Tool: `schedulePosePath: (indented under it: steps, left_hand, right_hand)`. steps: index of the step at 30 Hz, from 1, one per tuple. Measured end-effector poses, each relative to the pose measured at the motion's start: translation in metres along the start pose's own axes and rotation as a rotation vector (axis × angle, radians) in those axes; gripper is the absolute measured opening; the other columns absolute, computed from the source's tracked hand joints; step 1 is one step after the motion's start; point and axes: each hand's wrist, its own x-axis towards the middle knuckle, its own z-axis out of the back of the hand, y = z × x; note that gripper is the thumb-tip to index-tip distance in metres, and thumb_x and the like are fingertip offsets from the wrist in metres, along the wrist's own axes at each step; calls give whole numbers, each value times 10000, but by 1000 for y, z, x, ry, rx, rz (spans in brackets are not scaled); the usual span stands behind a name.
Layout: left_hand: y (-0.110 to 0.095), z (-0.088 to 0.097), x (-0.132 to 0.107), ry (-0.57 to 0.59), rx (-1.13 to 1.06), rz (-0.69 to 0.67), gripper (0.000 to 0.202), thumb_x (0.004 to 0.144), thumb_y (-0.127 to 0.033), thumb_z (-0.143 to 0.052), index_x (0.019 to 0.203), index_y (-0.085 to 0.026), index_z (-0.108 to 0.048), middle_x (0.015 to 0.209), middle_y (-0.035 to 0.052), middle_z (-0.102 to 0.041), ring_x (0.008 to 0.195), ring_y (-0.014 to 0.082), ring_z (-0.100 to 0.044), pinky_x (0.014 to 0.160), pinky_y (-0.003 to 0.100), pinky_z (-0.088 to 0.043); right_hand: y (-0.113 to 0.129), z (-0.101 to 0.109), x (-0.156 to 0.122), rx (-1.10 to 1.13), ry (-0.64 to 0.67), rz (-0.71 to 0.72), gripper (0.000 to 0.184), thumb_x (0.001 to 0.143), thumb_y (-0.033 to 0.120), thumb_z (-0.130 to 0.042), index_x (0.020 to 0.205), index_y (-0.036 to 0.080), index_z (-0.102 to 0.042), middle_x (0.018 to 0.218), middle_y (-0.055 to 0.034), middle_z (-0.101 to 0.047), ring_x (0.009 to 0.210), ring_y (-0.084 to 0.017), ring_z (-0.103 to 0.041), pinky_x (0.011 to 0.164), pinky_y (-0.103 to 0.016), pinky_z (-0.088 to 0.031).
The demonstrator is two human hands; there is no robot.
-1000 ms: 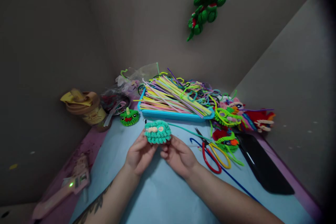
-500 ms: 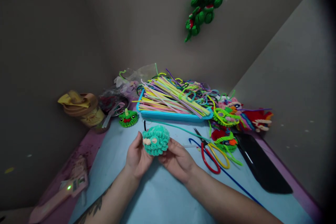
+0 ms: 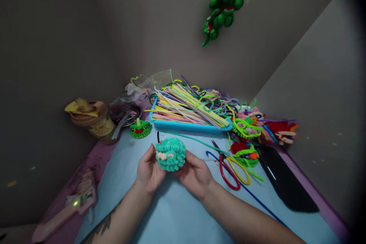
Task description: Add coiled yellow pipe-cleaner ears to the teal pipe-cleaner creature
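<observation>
A round teal pipe-cleaner figure (image 3: 171, 155) with pale beige pieces on its front is held up over the light blue table (image 3: 177, 209). My left hand (image 3: 148, 173) grips its left side, fingers curled behind it. My right hand (image 3: 195, 173) cups its right and lower side with the thumb on top. A loose teal pipe-cleaner tail (image 3: 197, 141) runs from the figure toward the right. Both forearms reach in from the bottom edge.
A blue tray (image 3: 188, 125) of coloured pipe cleaners stands behind. Red-and-yellow scissors (image 3: 230, 167), finished figures (image 3: 247, 127), a small green figure (image 3: 140, 128), a tan lidded cup (image 3: 91, 116), a glue gun (image 3: 68, 207) and a black flat object (image 3: 286, 179) surround my hands. A green figure (image 3: 224, 2) hangs overhead.
The teal figure has come down and slightly toward me, and it has been turned in my hands so its beige pieces sit lower left. Both hands stayed on it.
</observation>
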Motion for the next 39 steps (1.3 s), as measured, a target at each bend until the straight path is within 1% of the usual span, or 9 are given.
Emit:
schedulePosePath:
  steps: [3, 9, 13, 16, 19, 23, 29, 34, 39]
  left_hand:
    - [0, 1, 0, -20, -3, 8, 267, 882, -288, -478, 939, -109, -667, 907, 101, -724, 907, 224, -665, 971, 417, -425]
    - [1, 1, -1, 6, 52, 20, 317, 888, -323, -454, 991, -102, -656, 972, 116, -711, 1013, 249, -627, 996, 443, -399]
    - [1, 0, -1, -33, 44, -3, 300, 885, -316, -459, 968, -107, -658, 921, 104, -718, 956, 245, -650, 980, 460, -414]
    - [0, -1, 0, -31, 9, -24, 282, 890, -300, -455, 940, -113, -660, 888, 93, -720, 895, 226, -667, 947, 431, -453]
    - [-1, -3, -1, 10, -8, -50, 252, 897, -218, -434, 987, -128, -652, 899, 76, -718, 851, 183, -674, 865, 343, -517]
    - [-2, -3, -4, 102, 66, -64, 277, 848, -108, -482, 1076, -171, -625, 951, 55, -707, 817, 146, -675, 732, 238, -559]
    - [1, 0, -8, 131, 140, -58, 283, 798, -55, -532, 1040, -148, -645, 938, 65, -708, 755, 141, -683, 694, 220, -568]
    - [3, -6, -13, 167, 172, -18, 302, 799, -85, -555, 1087, -137, -630, 946, 73, -708, 777, 144, -682, 698, 224, -562]
    - [4, -9, -15, 225, 187, -14, 350, 778, -128, -606, 1127, -136, -611, 940, 77, -709, 803, 158, -681, 710, 230, -559]
  right_hand:
    - [-1, 0, 1, -18, -2, 35, 194, 662, 230, -752, 808, 148, -655, 720, -18, -663, 607, -113, -565, 547, -214, -464]
    - [-1, -2, 1, -59, -45, 75, 152, 683, 232, -744, 768, 139, -659, 671, -16, -636, 588, -112, -550, 528, -213, -455]
    - [-1, -3, 0, -97, -88, 100, 118, 683, 212, -742, 708, 135, -655, 593, 8, -596, 525, -87, -502, 485, -190, -422]
    - [0, -3, 1, -58, -124, 97, 115, 671, 190, -745, 692, 133, -647, 582, 17, -590, 489, -69, -478, 445, -167, -399]
    - [4, 2, 6, 3, -149, 87, 73, 691, 165, -711, 701, 146, -641, 565, 20, -595, 474, -79, -492, 432, -176, -411]
    - [8, 13, 13, 14, -118, 27, 18, 738, 147, -632, 722, 143, -640, 608, -17, -645, 513, -128, -562, 470, -238, -472]
    - [10, 21, 14, -7, -72, -32, 43, 726, 155, -613, 753, 137, -642, 662, -36, -684, 564, -147, -613, 510, -258, -501]
    - [8, 23, 14, 38, -121, -59, 102, 710, 158, -598, 791, 130, -652, 727, -64, -699, 619, -177, -638, 541, -291, -521]
    - [6, 23, 13, 83, -161, -58, 115, 716, 156, -578, 799, 137, -655, 726, -58, -696, 612, -180, -634, 545, -305, -523]
